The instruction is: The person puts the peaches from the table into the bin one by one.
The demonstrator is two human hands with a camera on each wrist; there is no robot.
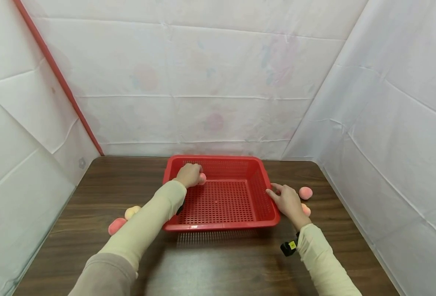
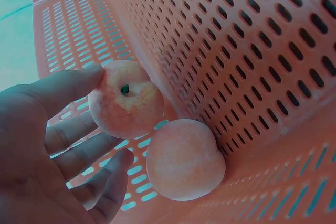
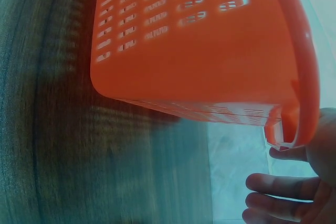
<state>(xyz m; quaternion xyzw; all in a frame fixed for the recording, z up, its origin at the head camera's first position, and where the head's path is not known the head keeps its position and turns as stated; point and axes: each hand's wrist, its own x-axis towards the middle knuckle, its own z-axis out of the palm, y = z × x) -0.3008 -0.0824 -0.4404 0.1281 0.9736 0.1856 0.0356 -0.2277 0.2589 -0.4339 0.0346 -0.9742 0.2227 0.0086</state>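
Note:
A red plastic basket (image 1: 221, 225) with slotted walls and floor stands on the table. Inside its far left part, my left hand (image 1: 189, 175) pinches a peach (image 2: 126, 98) between thumb and fingers, its stem hollow facing the camera. A second peach (image 2: 185, 160) lies in the basket corner beside it, in the left wrist view. At the basket's right side, my right hand (image 1: 287, 201) holds the rim (image 3: 307, 66), the thumb over the edge and a finger below it. The other fingers (image 3: 281, 184) of that hand extend outside the basket.
On the brown wooden table (image 1: 218, 267), a pink peach (image 1: 305, 193) and a partly hidden one (image 1: 305, 209) lie right of the basket. Left of it, near my left forearm, are a red peach (image 1: 117, 226) and a yellowish one (image 1: 132, 212). White sheeting (image 1: 210, 82) encloses the table.

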